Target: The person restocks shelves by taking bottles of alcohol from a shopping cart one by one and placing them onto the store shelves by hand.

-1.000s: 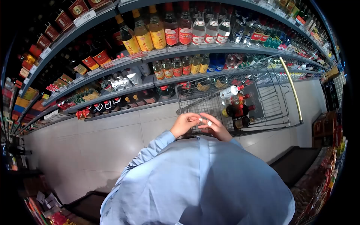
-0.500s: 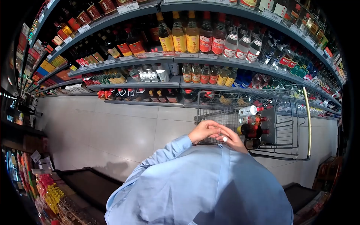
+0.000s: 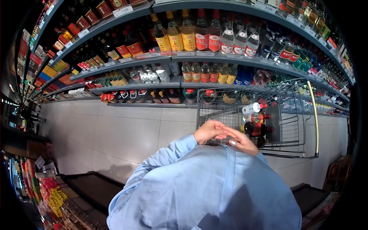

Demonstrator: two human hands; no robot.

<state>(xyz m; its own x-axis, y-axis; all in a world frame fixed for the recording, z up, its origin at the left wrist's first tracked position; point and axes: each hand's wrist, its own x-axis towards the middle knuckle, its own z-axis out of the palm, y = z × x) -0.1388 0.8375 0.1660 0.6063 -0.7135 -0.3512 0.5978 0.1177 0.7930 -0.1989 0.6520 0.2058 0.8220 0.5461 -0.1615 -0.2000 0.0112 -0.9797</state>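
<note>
In front of my blue shirt, my left hand [image 3: 210,130] meets my right hand [image 3: 243,143], fingertips touching. The left fingers are loosely bent, with no object visible in them. My right hand has its fingers stretched toward the left one, and a small white band [image 3: 232,143] shows on one finger. Just beyond the hands stands a wire shopping cart [image 3: 291,143]. Lying in it are a white bottle with a red cap [image 3: 251,108], a clear bottle [image 3: 252,118] and a dark bottle [image 3: 256,129]. My right forearm partly hides the cart's near side.
Shelves of bottles curve across the back, including yellow-labelled bottles [image 3: 175,36] and red-labelled bottles [image 3: 207,36]. Pale floor tiles [image 3: 119,126] lie left of the cart. Dark low platforms [image 3: 92,189] and colourful packets [image 3: 57,201] are at the lower left.
The shelf bottles and the cart appear slightly shifted left and up in the view. My hands stay together, fingertips still touching, with the right wrist turned a little.
</note>
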